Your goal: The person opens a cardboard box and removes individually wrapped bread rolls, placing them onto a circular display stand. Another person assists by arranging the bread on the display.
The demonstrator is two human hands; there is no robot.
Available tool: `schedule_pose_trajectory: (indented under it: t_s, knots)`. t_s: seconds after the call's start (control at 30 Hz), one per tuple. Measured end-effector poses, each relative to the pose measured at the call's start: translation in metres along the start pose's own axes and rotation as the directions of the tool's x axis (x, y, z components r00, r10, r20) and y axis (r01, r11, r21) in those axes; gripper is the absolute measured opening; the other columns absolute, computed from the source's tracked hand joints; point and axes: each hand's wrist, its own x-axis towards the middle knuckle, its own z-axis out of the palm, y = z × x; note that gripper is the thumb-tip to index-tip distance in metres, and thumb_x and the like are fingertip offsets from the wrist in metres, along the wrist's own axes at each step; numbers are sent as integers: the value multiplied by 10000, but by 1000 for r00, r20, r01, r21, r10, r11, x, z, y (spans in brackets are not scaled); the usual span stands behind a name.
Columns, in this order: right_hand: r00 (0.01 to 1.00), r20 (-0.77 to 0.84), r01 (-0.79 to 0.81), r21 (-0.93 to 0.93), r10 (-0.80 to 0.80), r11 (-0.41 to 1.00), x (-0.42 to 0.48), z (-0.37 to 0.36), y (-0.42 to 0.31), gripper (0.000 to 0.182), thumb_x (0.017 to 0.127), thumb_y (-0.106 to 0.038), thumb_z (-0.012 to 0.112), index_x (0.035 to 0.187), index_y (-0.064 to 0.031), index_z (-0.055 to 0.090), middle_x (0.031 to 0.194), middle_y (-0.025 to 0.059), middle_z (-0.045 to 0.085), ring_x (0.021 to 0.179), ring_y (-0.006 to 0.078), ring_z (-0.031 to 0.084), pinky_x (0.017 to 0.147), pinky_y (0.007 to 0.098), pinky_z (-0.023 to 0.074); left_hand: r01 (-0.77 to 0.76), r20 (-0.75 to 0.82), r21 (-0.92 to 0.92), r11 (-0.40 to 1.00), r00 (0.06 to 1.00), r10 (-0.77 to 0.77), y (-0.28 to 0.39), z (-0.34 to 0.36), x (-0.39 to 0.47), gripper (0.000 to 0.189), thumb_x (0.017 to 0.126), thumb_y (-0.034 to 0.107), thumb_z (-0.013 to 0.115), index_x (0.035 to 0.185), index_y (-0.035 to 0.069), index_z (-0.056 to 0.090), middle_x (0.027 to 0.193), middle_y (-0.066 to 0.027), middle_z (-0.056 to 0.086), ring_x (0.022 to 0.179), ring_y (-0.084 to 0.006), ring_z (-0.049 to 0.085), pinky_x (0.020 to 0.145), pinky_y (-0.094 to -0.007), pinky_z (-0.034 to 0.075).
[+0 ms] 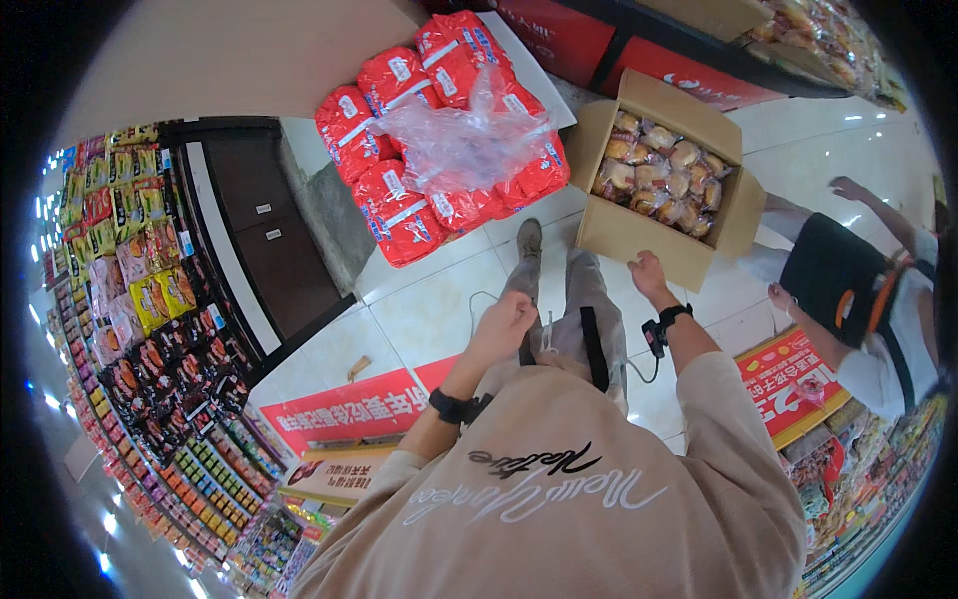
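My left hand (507,320) hangs in front of my body with its fingers curled in, and nothing shows in it. Beside the near flap of an open cardboard carton (627,230), my right hand (650,274) is loosely bent; whether it touches the flap I cannot tell. Individually wrapped round pastries (666,176) fill much of that carton. To its left stands a stack of red plastic-wrapped packs (397,213) with white stripes. A crumpled clear plastic sheet (464,146) lies over the middle of the packs.
Shelves of packaged snacks (157,292) line the left, above dark cabinet doors (262,202). At the right is another person (876,299) with a black bag. A display bin of goods (816,464) stands lower right. A cardboard scrap (359,367) lies on the tiled floor.
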Motion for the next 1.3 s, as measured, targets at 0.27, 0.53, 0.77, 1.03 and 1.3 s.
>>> schedule_pose_trajectory:
  t_s: [0.27, 0.53, 0.77, 1.03, 1.3]
  knots:
    - [948, -318, -17, -82, -10, 996, 133, -9, 58, 741, 786, -337, 712, 1331, 31, 370, 1308, 327, 426, 1233, 478, 423, 1029, 486, 397, 131, -31, 116, 985, 991, -128, -46, 52, 2, 236, 975, 208, 517, 1096, 7, 544, 1052, -220, 636, 987, -422, 601, 808, -457, 486]
    - [879, -361, -313, 55, 311, 948, 228, -26, 77, 1109, 661, -489, 807, 1446, 0, 195, 1357, 329, 330, 1320, 474, 289, 1088, 514, 303, 317, -24, -9, 948, 948, -317, -58, 98, 15, 160, 953, 110, 565, 1065, -3, 556, 909, -129, 657, 842, -182, 641, 738, -325, 501]
    - [839, -248, -464, 137, 484, 875, 259, -6, 64, 1199, 599, -476, 866, 1494, -160, 132, 1424, 348, 206, 1321, 577, 213, 1046, 596, 345, 413, 19, -209, 887, 908, -418, -56, 126, 34, 179, 1021, 142, 457, 1064, 4, 562, 963, -76, 625, 904, -160, 590, 822, -314, 476]
    - [738, -319, -576, 160, 594, 801, 276, -10, 39, 963, 634, -386, 840, 1409, -224, 292, 1412, 300, 227, 1328, 593, 197, 948, 656, 435, 429, 44, 41, 903, 902, -430, -42, 131, 56, 147, 990, 108, 489, 1043, -11, 558, 945, -120, 656, 870, -202, 643, 795, -328, 512]
    - [698, -528, -436, 222, 484, 872, 261, 2, 78, 490, 635, -337, 819, 1035, -103, 661, 1275, 256, 360, 1175, 503, 374, 927, 546, 466, 396, 18, -91, 914, 918, -396, -66, 125, 44, 174, 1016, 154, 481, 1059, -1, 547, 940, -87, 644, 897, -167, 619, 799, -315, 503]
